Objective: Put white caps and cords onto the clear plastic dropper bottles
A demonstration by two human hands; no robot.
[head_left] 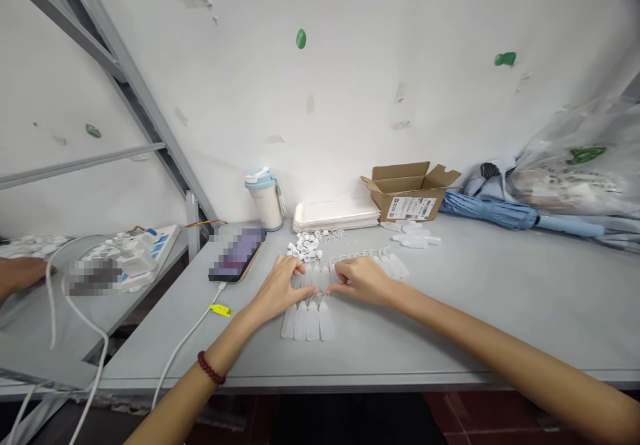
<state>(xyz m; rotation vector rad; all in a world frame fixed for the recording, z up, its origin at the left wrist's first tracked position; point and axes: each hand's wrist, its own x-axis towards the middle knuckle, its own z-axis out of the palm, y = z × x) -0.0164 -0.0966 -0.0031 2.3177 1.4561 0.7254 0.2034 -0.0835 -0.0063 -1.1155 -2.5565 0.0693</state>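
Observation:
Front-row translucent white plastic tags point(313, 323) lie side by side on the grey table, with thin white loops at their upper ends. My left hand point(280, 290) is closed at the left of these loops, its fingers curled and its thumb stretched toward them. Facing it, my right hand point(367, 280) is closed with its thumb tip close to the same loops. What either hand pinches is too small to make out. Behind and between the hands runs a second row of tags point(395, 266), partly hidden by my fingers. Small white caps point(306, 246) are heaped just beyond my left hand.
A phone point(237, 255) on a charging cable lies left, near a lidded cup point(266, 200). White trays point(337, 214), an open cardboard box point(410, 192) and a folded blue umbrella point(490, 210) line the wall. Another person's hand point(30, 275) is at the far-left table.

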